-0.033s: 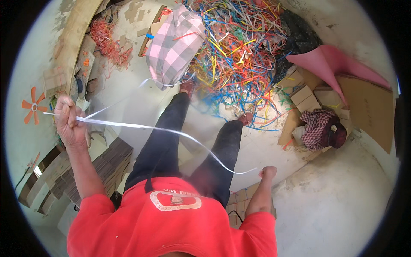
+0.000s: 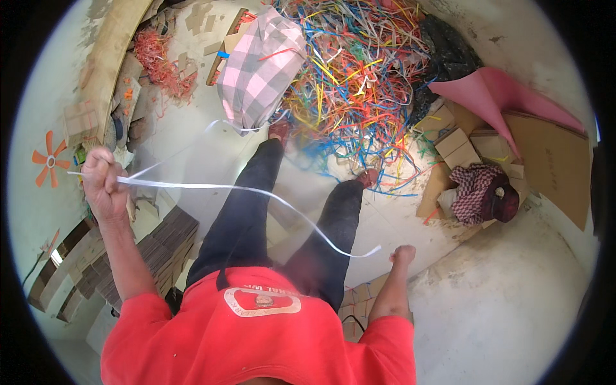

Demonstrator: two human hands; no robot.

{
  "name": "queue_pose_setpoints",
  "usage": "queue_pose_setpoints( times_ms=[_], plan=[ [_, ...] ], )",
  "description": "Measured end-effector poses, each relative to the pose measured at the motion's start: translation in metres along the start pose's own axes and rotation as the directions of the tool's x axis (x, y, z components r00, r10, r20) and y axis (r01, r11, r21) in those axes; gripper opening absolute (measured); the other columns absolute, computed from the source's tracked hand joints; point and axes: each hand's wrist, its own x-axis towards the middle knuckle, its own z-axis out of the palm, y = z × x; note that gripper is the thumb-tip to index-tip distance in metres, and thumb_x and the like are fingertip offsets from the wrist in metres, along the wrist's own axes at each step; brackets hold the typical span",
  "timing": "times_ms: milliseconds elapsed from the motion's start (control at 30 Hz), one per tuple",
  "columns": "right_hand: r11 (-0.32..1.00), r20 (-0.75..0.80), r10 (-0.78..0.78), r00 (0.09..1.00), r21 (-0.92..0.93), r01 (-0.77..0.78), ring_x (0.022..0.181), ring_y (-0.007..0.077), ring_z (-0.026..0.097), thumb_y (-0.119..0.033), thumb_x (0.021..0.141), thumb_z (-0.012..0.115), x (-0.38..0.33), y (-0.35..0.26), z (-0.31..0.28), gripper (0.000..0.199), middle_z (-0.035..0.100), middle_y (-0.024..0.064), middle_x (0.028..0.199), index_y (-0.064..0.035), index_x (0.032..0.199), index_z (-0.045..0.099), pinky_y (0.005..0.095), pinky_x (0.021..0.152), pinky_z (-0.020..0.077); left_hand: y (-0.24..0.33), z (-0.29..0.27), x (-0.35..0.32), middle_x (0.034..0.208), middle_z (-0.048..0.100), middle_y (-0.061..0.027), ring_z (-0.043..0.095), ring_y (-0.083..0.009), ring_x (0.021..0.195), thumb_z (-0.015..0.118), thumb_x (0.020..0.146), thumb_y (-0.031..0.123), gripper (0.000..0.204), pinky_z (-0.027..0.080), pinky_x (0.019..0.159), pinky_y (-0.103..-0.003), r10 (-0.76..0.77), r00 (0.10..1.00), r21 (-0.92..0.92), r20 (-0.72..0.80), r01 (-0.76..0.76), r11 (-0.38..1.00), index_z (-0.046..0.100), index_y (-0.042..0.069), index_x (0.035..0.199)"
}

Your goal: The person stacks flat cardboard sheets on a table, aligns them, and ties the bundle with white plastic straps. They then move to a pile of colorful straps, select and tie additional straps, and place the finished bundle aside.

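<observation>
At the bottom centre of the frame is the person's red shirt (image 2: 256, 333), with two legs in dark trousers (image 2: 250, 212) stretching up toward the middle. The left hand (image 2: 102, 183), at the left edge, has its fingers curled tight into a fist around one long white plastic strap (image 2: 218, 187); the strap runs from that fist across the legs and curves down to its free end at lower right. The right hand (image 2: 403, 254) sits just beside that free end with its fingers folded into a fist, but I cannot tell whether it grips the strap. A stack of flat brown cardboard pieces (image 2: 163, 247) lies on the floor at lower left. Further up, one pink-and-grey checked cloth bag (image 2: 260, 67) rests at top centre, touching one big tangled heap of coloured plastic strips (image 2: 359, 83). To the right lie one dark red checked cloth bundle (image 2: 478, 192), two small cardboard boxes (image 2: 457, 147) and one pink sheet (image 2: 494, 93). One orange pinwheel shape (image 2: 49, 159) shows at far left.
</observation>
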Motion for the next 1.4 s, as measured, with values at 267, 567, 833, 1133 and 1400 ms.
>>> queue_pose_setpoints(
  times_ms=[267,567,833,1133,1400],
  plan=[
    [0.811,0.184,-0.584,0.791,0.079,0.580,0.042,0.0178,0.059,-0.006,0.082,0.057,0.047,-0.195,0.093,0.014,0.060,0.0099,0.060,0.0051,0.082,0.065,0.0299,0.037,0.0500,-0.064,0.043,0.000,0.071,0.063,-0.0081,0.057,-0.0123,0.064,0.070,0.071,0.010,0.014,0.044,0.059,-0.024,-0.384,0.894,0.548,0.231,0.206,0.810,0.065,-0.003,0.071],
    [0.725,0.287,-0.563,0.775,0.621,0.297,0.062,0.0137,0.061,0.002,0.082,0.060,0.053,-0.364,0.220,0.018,0.065,0.0068,0.080,0.0000,0.099,0.064,0.0267,0.047,0.0536,-0.168,0.051,-0.031,0.061,0.060,-0.0068,0.052,-0.0105,0.050,0.075,0.073,0.013,0.020,0.036,0.046,-0.020,-0.771,0.631,0.149,0.091,0.757,0.637,0.065,-0.003,0.076],
    [0.700,0.326,-0.665,0.672,0.586,0.408,0.086,0.0186,0.063,0.005,0.083,0.056,0.058,-0.460,0.292,0.043,0.060,0.0097,0.116,-0.0037,0.125,0.054,0.0268,0.053,0.0557,-0.200,0.055,-0.008,0.059,0.059,-0.0071,0.052,-0.0101,0.049,0.072,0.075,0.014,0.019,0.032,0.044,-0.020,-0.840,0.543,0.169,-0.008,0.829,0.533,0.066,-0.003,0.079],
    [0.737,0.435,-0.632,0.641,0.592,0.326,0.081,0.0207,0.065,0.004,0.084,0.057,0.044,-0.497,0.331,0.057,0.057,0.0137,0.109,0.0041,0.137,0.036,0.0277,0.057,0.0541,-0.212,0.042,-0.001,0.055,0.057,-0.0082,0.049,-0.0101,0.042,0.074,0.074,0.015,0.022,0.029,0.038,-0.020,-0.853,0.515,0.124,-0.082,0.855,0.504,0.063,-0.004,0.077],
    [0.291,0.285,-0.502,0.816,0.945,-0.151,0.072,0.0214,0.062,0.003,0.085,0.059,0.040,-0.402,0.268,0.015,0.063,0.0125,0.087,0.0028,0.100,0.057,0.0326,0.063,0.0552,-0.206,0.050,0.000,0.056,0.056,-0.0062,0.048,-0.0093,0.043,0.074,0.076,0.016,0.023,0.030,0.039,-0.019,-0.819,0.574,0.114,-0.020,0.815,0.568,0.061,-0.003,0.077]
  ],
)
